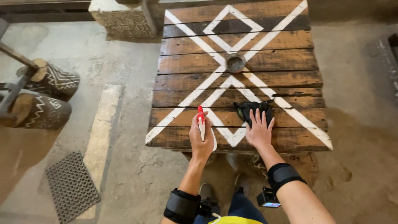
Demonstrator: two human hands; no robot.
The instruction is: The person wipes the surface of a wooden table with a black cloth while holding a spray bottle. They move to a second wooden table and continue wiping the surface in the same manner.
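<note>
From my feed, going left to right w/ the dark slatted wooden bench painted with white crossing lines (pixel 286 58) as landmark: two carved dark wooden pieces with white zigzag patterns (pixel 47 97) sit on the floor well left of the bench, a grey perforated rubber mat (pixel 71 186) nearer me on the same side.

Left hand (pixel 201 139) at the bench's near edge, left of centre, grip clenched around a small white spray bottle with red nozzle (pixel 201 120), nozzle up and over the near planks. Right hand (pixel 259 132) just beside it, fingers spread flat, pressing a crumpled black cloth (pixel 253 110) onto the boards; grip released, nothing pinched.

My call: keep the nozzle low and aimed at the planks, keep the palm flat on the cloth and run it along the grain so gaps betw. slats don't snag it.

A small round dark metal dish (pixel 236 63) sits at bench centre, well beyond the cloth. Near edge is right under both wrists; open concrete right of the bench gives room.
</note>
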